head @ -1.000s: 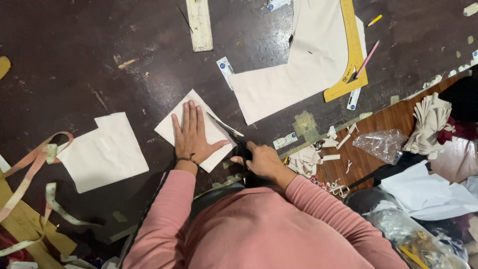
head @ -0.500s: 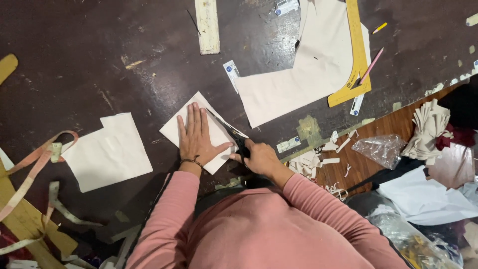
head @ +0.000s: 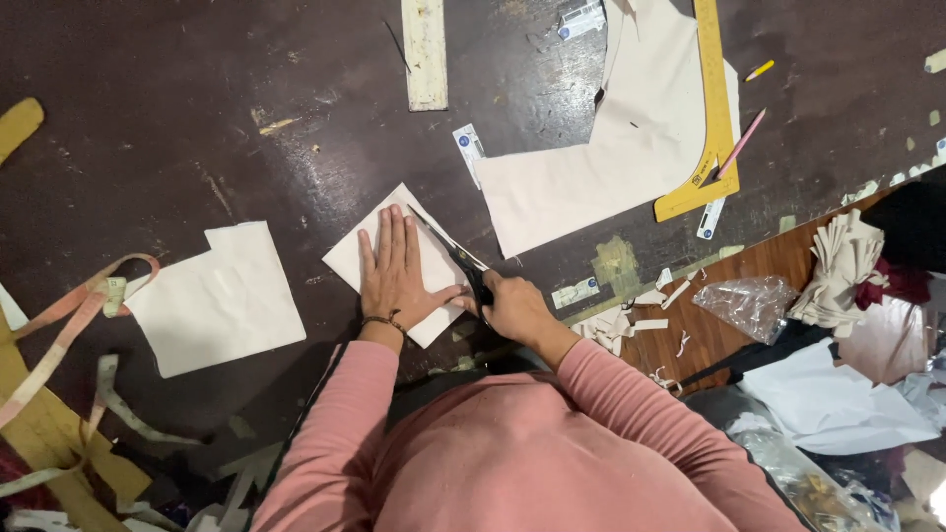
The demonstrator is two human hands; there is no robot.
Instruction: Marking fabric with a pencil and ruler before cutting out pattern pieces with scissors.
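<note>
The small white fabric square [head: 419, 261] lies on the dark surface [head: 246, 118], pinned flat by the open left hand [head: 394, 271]. The right hand [head: 512, 307], just beside it, clenches black scissors [head: 458, 258] whose blades lie along the square's right edge, the cut seemingly partway. A larger white piece [head: 222, 296] lies well left, apart.

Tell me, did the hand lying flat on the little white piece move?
No. The left hand stays flat on the small white piece, same spot beside the bigger white sheet.

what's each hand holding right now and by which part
The right hand grips black scissors by the handles, blades lying along the edge of a small white fabric piece. The left hand holds nothing; it presses flat on that piece.
</note>
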